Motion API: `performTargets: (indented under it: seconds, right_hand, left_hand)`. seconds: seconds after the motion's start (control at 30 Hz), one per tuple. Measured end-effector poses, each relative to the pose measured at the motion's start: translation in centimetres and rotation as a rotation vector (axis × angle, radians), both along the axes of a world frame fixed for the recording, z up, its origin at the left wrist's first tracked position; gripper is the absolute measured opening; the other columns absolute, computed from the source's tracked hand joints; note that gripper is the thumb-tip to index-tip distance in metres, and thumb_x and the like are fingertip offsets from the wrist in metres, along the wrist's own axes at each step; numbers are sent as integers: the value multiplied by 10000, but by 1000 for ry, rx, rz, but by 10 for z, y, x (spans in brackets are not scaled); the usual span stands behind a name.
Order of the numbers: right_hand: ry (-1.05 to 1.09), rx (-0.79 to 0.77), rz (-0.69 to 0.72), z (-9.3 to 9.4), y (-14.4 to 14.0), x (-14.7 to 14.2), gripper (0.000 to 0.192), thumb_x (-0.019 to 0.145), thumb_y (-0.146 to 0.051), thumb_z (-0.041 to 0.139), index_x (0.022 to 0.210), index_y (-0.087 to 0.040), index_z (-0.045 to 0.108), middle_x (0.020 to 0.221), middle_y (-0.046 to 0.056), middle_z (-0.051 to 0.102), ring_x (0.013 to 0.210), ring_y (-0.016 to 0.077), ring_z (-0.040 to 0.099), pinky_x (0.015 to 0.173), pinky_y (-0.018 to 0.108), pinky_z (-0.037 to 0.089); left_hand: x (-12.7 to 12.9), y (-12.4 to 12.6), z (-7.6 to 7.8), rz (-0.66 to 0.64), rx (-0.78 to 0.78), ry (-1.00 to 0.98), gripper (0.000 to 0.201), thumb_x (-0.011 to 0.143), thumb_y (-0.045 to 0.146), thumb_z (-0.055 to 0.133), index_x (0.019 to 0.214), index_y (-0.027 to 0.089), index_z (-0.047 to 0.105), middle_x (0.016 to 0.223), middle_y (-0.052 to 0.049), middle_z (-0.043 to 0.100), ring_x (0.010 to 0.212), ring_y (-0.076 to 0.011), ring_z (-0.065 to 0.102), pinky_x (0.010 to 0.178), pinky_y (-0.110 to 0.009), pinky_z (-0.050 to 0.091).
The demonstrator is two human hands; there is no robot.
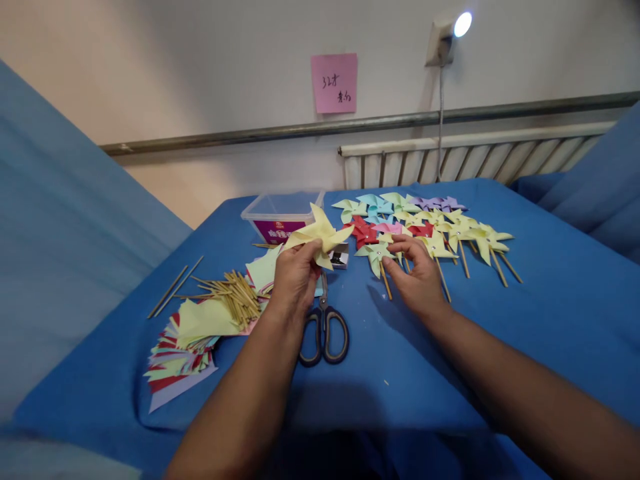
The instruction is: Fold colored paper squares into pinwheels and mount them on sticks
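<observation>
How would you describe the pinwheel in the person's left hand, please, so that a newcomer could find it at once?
Start at the blue cloth-covered table and find the clear plastic box near its far edge. Just in front, the left hand holds up a pale yellow folded paper pinwheel. Unlike the finished pinwheels lying to the right, it shows no wooden stick.

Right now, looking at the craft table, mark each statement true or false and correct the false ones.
1. The left hand holds a yellow pinwheel. True.
2. The right hand holds the scissors. False: the scissors lie on the cloth between the hands; the right hand rests on the pinwheels.
3. The sticks lie left of the scissors. True.
4. The box sits at the right of the pinwheels. False: it sits at their left.
</observation>
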State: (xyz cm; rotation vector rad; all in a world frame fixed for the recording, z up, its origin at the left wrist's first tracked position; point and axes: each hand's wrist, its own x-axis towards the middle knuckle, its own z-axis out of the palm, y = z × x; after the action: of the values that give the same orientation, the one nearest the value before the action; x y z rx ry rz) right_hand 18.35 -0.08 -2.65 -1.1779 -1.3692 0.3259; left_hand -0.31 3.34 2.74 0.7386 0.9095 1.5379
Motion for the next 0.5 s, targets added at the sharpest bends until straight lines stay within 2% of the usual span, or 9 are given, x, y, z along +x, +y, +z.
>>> performTargets:
  seconds: [0.13,0.27,0.37,0.5]
  right_hand:
    - [-28,-27,53,-9,3,-3,97,815,-256,604,890,-212,648,1010,66,670,959,206,629,867,377,490]
    - [-150,-127,130,-15,5,-10,138,843,-252,572,898,-218,694,882,33,674,746,166,626,734,320,502]
    - [-350,-212,160,-12,13,-22,190,868,-246,552,956,-229,719,939,43,682,791,170,639,729,301,496]
    - [-729,-324,144,3,35,-47,222,895,-255,535,971,-222,741,958,87,680,875,212,648,740,305,490]
  left_hand:
    - [-8,8,1,27,-18,-115,166,609,39,698,765,94,693,763,-62,731,618,-137,655,610,-227,532]
    - [-10,13,-2,58,-45,-161,141,623,0,653,723,98,664,718,-46,714,599,-123,643,595,-210,521]
    - [-10,14,-1,83,-46,-165,142,625,-11,642,711,101,660,664,-28,694,574,-118,632,580,-207,509]
    - [-11,12,2,100,-29,-164,143,623,-4,653,723,98,663,650,-19,688,550,-113,625,566,-206,498]
